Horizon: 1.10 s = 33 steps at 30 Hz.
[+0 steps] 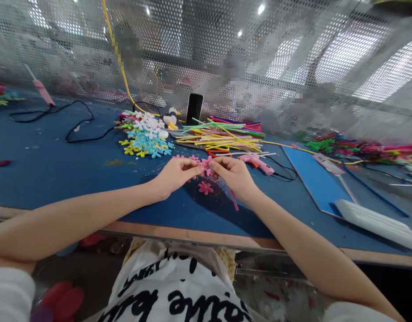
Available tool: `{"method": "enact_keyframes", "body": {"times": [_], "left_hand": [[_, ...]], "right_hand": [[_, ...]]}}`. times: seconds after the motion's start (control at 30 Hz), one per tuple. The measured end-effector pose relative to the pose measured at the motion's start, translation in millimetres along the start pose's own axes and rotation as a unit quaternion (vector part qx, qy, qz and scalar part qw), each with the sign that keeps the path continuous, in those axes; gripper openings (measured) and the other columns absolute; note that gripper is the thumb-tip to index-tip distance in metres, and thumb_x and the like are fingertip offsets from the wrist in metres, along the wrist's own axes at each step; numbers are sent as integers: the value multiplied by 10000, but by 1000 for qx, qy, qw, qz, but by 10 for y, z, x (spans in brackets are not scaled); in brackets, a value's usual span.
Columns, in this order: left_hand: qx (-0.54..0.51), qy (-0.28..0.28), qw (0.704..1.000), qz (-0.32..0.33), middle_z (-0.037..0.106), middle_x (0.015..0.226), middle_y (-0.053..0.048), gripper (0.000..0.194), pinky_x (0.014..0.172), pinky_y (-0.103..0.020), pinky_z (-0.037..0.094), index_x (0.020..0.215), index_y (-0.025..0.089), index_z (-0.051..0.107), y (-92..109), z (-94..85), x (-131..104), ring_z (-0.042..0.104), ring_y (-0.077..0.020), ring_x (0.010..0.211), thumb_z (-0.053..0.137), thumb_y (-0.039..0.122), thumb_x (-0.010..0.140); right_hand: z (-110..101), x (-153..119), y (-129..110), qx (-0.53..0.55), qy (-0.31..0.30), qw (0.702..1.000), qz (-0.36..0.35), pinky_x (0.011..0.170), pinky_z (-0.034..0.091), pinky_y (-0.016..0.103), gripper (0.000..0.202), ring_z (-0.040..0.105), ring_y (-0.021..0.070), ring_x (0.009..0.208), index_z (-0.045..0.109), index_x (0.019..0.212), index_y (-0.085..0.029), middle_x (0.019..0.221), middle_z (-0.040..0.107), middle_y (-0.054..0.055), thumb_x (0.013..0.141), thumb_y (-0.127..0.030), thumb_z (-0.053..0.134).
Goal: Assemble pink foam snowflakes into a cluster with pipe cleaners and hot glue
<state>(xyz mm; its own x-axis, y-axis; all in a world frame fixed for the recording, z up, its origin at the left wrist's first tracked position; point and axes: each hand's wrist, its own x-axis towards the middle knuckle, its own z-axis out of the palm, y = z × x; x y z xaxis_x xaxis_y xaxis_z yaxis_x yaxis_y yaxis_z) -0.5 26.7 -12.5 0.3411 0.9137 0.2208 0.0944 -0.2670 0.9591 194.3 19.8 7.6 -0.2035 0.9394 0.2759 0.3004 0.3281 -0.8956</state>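
Both hands [174, 175] pinched a pink flower [206, 164], a loose pink bloom [205, 188] lay nearer on the blue tabletop [68, 172], coloured stems [222, 142] beyond

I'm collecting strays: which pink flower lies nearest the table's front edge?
The pink flower on the near side of the fingers; the other pink ones sit farther back.

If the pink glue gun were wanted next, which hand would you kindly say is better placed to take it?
Probably the right hand: the pink glue gun lies just beyond it, on its side. The left hand is farther off, across the pink flower at both hands' fingertips.
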Motion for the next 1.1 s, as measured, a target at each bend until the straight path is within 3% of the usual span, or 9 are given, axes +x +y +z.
{"method": "enact_keyframes", "body": {"times": [0.2,0.33,0.47,0.6,0.7,0.8,0.9,1.1], "left_hand": [[7,-29,1000,-6,696,734,-4,266,623,-237,425,804,154,730,35,20,-33,562,-123,646,740,418,775],[26,-51,998,2,658,644,9,228,595,-238,422,721,162,691,89,10,-38,541,-120,584,685,376,799],[51,-61,997,4,713,691,-25,292,562,-241,419,721,168,713,112,-9,-45,543,-123,550,589,387,868],[164,-40,982,86,664,631,-12,319,559,-245,371,697,170,717,78,-15,-76,533,-131,565,561,369,892],[272,-4,944,185,621,597,-1,309,595,-254,348,662,173,696,56,13,-119,517,-123,568,541,308,893],[321,10,920,226,611,586,1,313,610,-258,343,626,182,662,55,49,-154,499,-118,559,524,272,891],[316,4,923,219,629,592,-2,337,610,-255,350,624,187,652,72,58,-159,515,-122,561,508,284,913],[221,5,965,139,729,732,-12,248,624,-237,431,829,185,702,138,-15,-117,611,-135,596,567,376,910]], "right_hand": [[11,-17,19,-30,-32,999,-14,572,357,278,396,448,120,597,637,752,-176,652,558,-8,847,-560,657],[8,-27,17,-110,-14,992,-59,586,369,281,298,461,131,618,648,830,-178,697,591,4,909,-461,593],[-24,-15,33,-149,-5,983,-104,658,410,287,218,527,155,707,646,844,-183,771,641,27,930,-367,569],[-9,-34,17,-154,-4,985,-82,622,397,283,227,512,147,663,651,831,-174,745,644,25,920,-368,575],[32,-66,-17,-136,0,989,-60,570,365,272,270,468,129,601,632,774,-174,681,609,8,910,-403,584],[58,-84,-36,-107,1,993,-52,560,361,267,295,459,123,592,620,757,-177,661,589,0,903,-433,594],[46,-72,-32,-92,-7,994,-54,559,359,265,302,456,121,593,622,780,-179,676,585,-3,907,-452,590],[-17,-36,-51,-151,-20,985,-86,618,405,270,228,510,142,650,663,812,-180,722,644,14,904,-374,587]]}}
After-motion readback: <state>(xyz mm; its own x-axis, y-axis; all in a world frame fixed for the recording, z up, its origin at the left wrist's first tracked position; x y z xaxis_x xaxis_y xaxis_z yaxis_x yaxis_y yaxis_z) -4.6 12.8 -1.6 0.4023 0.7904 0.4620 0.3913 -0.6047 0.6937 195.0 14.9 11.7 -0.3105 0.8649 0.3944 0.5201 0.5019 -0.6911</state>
